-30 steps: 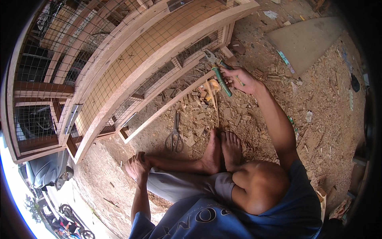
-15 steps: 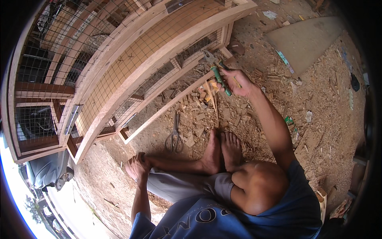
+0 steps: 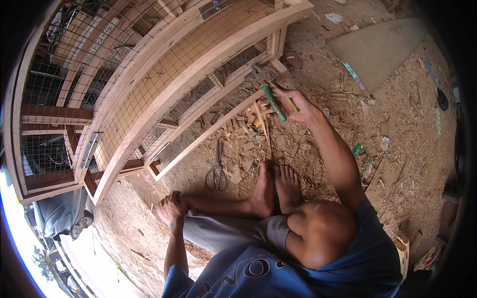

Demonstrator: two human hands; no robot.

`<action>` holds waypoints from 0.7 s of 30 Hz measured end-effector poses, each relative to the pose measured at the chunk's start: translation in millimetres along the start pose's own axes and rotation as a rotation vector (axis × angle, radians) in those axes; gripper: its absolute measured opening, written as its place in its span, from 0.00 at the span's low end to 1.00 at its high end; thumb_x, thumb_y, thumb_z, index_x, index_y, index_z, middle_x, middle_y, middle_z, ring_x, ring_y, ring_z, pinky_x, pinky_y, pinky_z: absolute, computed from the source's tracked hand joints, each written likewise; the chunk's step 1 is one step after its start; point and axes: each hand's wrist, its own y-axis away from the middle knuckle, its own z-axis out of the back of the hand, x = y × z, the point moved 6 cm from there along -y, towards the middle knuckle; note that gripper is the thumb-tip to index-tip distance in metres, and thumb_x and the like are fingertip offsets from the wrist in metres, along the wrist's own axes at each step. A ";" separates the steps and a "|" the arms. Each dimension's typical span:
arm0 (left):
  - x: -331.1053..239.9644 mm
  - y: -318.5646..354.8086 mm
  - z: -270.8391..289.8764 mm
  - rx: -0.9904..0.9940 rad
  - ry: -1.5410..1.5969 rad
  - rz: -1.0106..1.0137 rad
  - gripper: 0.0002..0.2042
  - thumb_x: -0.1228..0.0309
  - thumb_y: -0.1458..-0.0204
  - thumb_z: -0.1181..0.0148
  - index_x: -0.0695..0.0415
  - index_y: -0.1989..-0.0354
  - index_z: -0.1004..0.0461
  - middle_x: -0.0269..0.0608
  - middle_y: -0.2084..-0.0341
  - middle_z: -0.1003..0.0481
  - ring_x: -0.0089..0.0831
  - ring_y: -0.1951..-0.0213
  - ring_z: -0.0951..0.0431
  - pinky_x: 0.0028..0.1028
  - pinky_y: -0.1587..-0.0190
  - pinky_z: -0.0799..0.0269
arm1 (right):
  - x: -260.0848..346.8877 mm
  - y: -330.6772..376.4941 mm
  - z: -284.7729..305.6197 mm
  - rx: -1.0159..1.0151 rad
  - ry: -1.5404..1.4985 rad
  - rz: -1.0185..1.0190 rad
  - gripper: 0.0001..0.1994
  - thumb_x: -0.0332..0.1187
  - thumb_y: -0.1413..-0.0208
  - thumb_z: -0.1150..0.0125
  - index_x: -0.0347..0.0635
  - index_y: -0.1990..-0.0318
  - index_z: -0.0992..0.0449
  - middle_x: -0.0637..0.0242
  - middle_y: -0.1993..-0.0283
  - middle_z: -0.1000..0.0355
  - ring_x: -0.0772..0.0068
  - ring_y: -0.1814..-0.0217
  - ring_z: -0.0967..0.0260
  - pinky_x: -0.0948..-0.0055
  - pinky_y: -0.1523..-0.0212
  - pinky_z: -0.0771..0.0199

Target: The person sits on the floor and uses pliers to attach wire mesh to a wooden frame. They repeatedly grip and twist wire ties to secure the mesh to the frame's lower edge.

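Note:
My right hand (image 3: 298,107) holds a pair of pliers (image 3: 272,99) with green grips. The jaws point up and away toward the lower rail of a wood and wire-mesh cage frame (image 3: 169,62); from here I cannot tell whether they touch it. One green handle stands out beyond my fingers, and the other lies partly behind them. My left hand (image 3: 172,207) is clasped over my bent left knee, its fingers curled around it. A pair of dark scissors (image 3: 217,171) lies on the ground between the cage and my feet.
Wood chips and offcuts (image 3: 243,134) litter the ground around my bare feet (image 3: 285,186). Thin wood strips (image 3: 263,124) lie below the pliers. A flat brown board (image 3: 382,52) rests at the far right. Beyond the cage at the left stands a covered grey vehicle (image 3: 54,213).
My right hand and the pliers have shifted very slightly left and down in the picture. My left hand stays on the knee, and the scissors lie where they were.

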 end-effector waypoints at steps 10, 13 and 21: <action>7.4 0.0 -10.5 0.023 0.010 -0.023 0.09 0.66 0.43 0.46 0.53 0.62 0.21 0.46 0.65 0.19 0.46 0.58 0.22 0.40 0.49 0.32 | 24.2 26.5 16.7 -0.197 0.459 0.058 0.24 0.43 0.29 0.53 0.38 0.34 0.37 0.54 0.36 0.32 0.62 0.35 0.34 0.54 0.39 0.29; 8.6 0.4 -10.5 0.016 0.002 -0.019 0.09 0.65 0.43 0.47 0.53 0.62 0.21 0.46 0.65 0.19 0.46 0.57 0.22 0.40 0.48 0.32 | 34.5 25.6 17.0 -0.253 0.496 0.068 0.26 0.44 0.29 0.54 0.38 0.31 0.41 0.55 0.35 0.32 0.64 0.35 0.35 0.54 0.37 0.33; 4.2 -0.1 -4.6 0.007 0.027 -0.009 0.09 0.65 0.44 0.46 0.53 0.63 0.21 0.47 0.66 0.19 0.47 0.58 0.22 0.41 0.48 0.32 | 39.9 16.0 8.9 -0.245 0.486 0.076 0.23 0.44 0.29 0.54 0.40 0.35 0.35 0.60 0.41 0.29 0.67 0.38 0.33 0.58 0.39 0.33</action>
